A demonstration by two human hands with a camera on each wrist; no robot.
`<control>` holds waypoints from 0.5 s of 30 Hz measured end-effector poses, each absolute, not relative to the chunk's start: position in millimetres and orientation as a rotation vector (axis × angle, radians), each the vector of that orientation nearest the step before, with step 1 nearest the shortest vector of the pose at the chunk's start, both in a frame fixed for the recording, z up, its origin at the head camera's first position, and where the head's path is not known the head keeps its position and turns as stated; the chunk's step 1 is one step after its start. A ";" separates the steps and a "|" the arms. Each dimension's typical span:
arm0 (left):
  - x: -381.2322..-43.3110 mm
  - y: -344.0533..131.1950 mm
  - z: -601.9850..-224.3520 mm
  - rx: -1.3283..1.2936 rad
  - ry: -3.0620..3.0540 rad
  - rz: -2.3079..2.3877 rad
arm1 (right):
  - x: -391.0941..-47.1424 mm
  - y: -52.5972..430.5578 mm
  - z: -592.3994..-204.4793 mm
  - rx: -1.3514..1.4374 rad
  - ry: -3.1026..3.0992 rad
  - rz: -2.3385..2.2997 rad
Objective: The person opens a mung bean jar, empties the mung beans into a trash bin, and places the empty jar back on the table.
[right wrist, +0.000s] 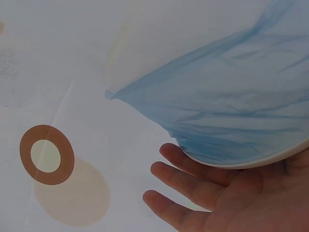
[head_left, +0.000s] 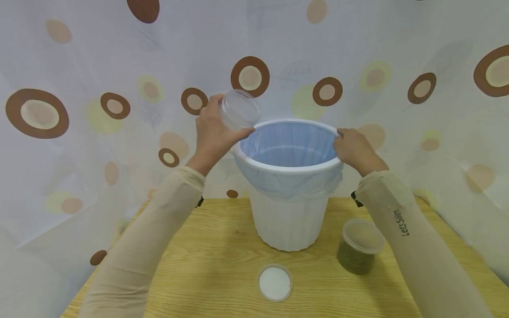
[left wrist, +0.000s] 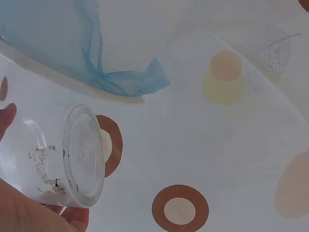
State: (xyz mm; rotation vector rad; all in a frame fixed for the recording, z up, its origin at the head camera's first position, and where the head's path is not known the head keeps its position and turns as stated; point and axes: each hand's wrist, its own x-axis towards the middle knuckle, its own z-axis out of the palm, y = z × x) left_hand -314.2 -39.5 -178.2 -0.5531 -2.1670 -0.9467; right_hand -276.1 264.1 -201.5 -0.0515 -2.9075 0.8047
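While gripping a tilted clear jar [head_left: 240,108] with the fingers of the left hand [head_left: 214,132] at upper centre, beside the left rim of a white bin [head_left: 288,221], also grasping the right rim with the right hand [head_left: 355,148], with fingers loosely extended outside. Leaves a broad stretch of worktop [head_left: 203,265] at lower left. Cannot see the bin's bottom behind the near rim, the right thumb, or the jar's mouth, cut off at left in the left wrist view. Shows dark specks [left wrist: 57,183] on the jar's wall, blue liner [head_left: 292,185] in the bin, dark green contents [head_left: 355,261] in the lidded tub [head_left: 361,247] at lower right. Cannot tell lid from filled dish in the white disc [head_left: 275,283] at lower centre.
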 end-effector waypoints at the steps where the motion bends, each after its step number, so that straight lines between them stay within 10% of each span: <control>1: -313.5 -40.8 -178.2 -0.545 -2.164 -0.985 | -276.1 264.3 -201.6 -0.049 -2.906 0.801; 15: -297.0 -60.9 -190.5 -0.546 -2.126 -1.244 | -276.6 264.6 -201.8 -0.036 -2.904 0.794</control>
